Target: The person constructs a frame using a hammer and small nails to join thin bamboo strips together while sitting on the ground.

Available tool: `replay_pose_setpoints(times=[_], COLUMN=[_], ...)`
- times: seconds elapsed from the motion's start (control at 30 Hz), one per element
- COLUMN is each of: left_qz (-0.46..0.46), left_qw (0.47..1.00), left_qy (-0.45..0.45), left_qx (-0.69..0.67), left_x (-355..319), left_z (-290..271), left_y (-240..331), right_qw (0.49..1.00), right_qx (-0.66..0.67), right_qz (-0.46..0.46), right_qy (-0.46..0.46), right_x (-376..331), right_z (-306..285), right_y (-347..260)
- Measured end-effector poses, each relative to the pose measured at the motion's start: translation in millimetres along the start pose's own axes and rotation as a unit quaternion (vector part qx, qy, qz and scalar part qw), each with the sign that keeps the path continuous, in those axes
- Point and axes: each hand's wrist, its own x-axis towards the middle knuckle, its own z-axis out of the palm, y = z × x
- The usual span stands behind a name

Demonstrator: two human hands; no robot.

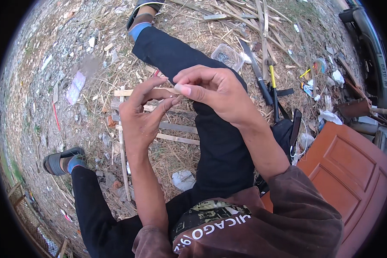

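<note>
Left hand and right hand pinch together, whatever they hold too small to tell, above the pale wooden slat frame; keeping fingertips close seems wise.

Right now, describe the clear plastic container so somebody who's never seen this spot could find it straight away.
Start at the outstretched black trouser leg running toward the top of the view. Just to its right, on the straw-littered ground, sits the clear plastic container, beside a long dark blade. It alone is see-through among the wooden slats.
</note>
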Motion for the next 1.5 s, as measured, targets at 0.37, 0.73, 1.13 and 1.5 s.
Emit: replay_pose_setpoints(times=[0.37,0.73,1.13,1.5], left_qz=[-0.124,-0.152,-0.124,-0.079], left_qw=[0.924,0.936,0.928,0.926], left_qy=[0.362,0.311,0.323,0.293], left_qx=[0.023,0.066,0.139,0.225], left_x=[-7.4,-26.8,-27.9,-32.9], left_z=[-152.8,-130.4,-118.0,-113.2], left_y=[-161.4,-195.0,-192.9,-208.6], right_qw=[0.612,0.716,0.817,0.89], right_qx=[-0.73,-0.588,-0.311,-0.184], right_qz=[0.101,0.223,0.263,0.14], right_qy=[0.287,0.303,0.407,0.393], right_x=[-133.4,-126.8,-129.7,-118.8], right_z=[-225.6,-226.7,-249.1,-177.4], right_y=[101.9,99.7,93.6,26.4])
